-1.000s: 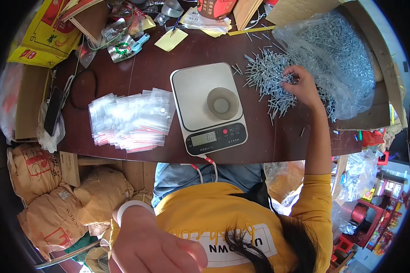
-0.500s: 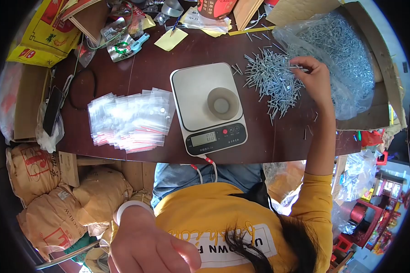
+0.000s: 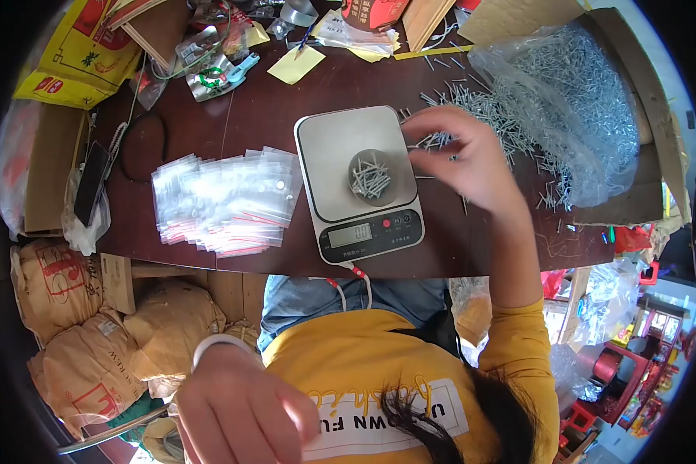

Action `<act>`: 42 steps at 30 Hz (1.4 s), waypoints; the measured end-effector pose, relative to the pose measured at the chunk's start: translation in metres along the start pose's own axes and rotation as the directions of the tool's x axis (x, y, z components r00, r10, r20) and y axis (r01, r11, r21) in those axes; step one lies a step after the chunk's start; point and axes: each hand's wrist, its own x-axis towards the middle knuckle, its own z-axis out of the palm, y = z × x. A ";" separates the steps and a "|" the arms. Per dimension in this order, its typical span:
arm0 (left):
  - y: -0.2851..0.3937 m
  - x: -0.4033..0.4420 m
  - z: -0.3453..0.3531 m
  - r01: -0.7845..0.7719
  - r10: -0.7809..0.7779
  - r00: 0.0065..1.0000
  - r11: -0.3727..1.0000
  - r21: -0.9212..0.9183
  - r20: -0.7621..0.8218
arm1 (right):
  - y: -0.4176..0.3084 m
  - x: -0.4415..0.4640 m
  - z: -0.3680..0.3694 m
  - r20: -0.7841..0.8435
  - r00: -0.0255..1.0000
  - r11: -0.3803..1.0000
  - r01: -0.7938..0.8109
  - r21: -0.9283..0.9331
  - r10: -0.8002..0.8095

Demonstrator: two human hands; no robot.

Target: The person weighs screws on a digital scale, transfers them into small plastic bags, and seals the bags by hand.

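A digital scale (image 3: pixel 329 158) sits mid-table, its display seeming to read 0.0. On its plate stands a small round cup (image 3: pixel 373 203) with a bunch of silver screws (image 3: pixel 370 179) in it. Just right of the scale is my right hand (image 3: pixel 464 155), blurred, thumb and fingers apart over loose screws. Beyond it spreads a pile of screws (image 3: pixel 510 120). Low in the view, in front of the yellow shirt, my left hand (image 3: pixel 243 410) hangs with loose fingers, partly cut off by the frame edge; nothing shows in it.
Left of the scale lie clear zip bags (image 3: pixel 224 201) with red seals. At right, a cardboard box (image 3: pixel 649 100) holds a plastic bag full of screws (image 3: pixel 572 93). Yellow paper (image 3: pixel 296 65) and clutter line the back. Brown paper sacks (image 3: pixel 85 363) stand below left.
Screws are now in the cup, which was bare before. My right hand has moved left from the pile to the scale's side. The pile is more spread, with screws further right.
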 end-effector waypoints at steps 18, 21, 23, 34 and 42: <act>-0.028 -0.116 -0.075 0.656 0.137 0.729 -0.415 0.630 -0.670 | 0.110 -0.042 -0.054 -0.483 0.875 0.903 -0.191 -0.385 -0.020; -0.033 -0.113 -0.071 0.723 0.251 0.685 -0.350 0.596 -0.684 | 0.109 -0.042 -0.058 -0.482 0.875 0.898 -0.241 -0.369 0.037; -0.032 -0.115 -0.069 0.734 0.270 0.676 -0.330 0.593 -0.686 | 0.104 -0.041 -0.057 -0.489 0.870 0.892 -0.272 -0.361 0.067; -0.027 -0.082 -0.049 0.664 0.296 0.743 -0.436 0.607 -0.600 | 0.032 -0.019 0.002 -0.037 0.997 0.938 -0.053 0.343 0.070; -0.017 -0.082 -0.027 0.745 0.324 0.667 -0.288 0.601 -0.671 | 0.069 -0.029 0.010 0.078 0.997 0.792 0.050 -0.609 -0.003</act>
